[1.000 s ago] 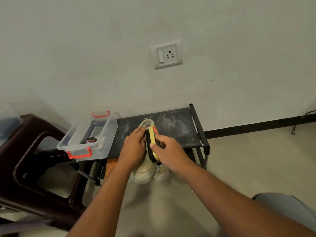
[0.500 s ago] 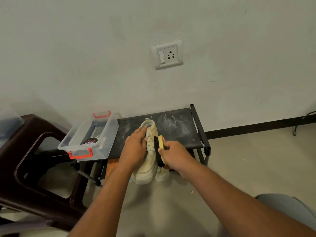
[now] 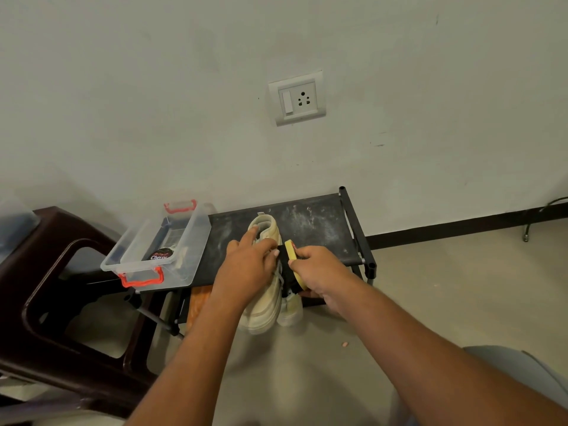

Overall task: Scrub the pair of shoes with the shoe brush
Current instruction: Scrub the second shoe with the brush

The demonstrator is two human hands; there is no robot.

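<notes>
A cream shoe is held up in front of the black rack, toe towards me. My left hand grips it round the upper, with the forefinger stretched to the collar. My right hand grips a yellow-backed shoe brush whose black bristles press against the shoe's right side. The second cream shoe stands on the floor just behind, mostly hidden.
A low black shoe rack stands against the wall. On its left end sits a clear plastic box with red handles and a polish tin inside. A dark brown plastic chair lies to the left. Bare floor stretches right.
The brush slid from the top of the shoe down along its right side and has now come back up a little. My left hand keeps its hold on the shoe.
</notes>
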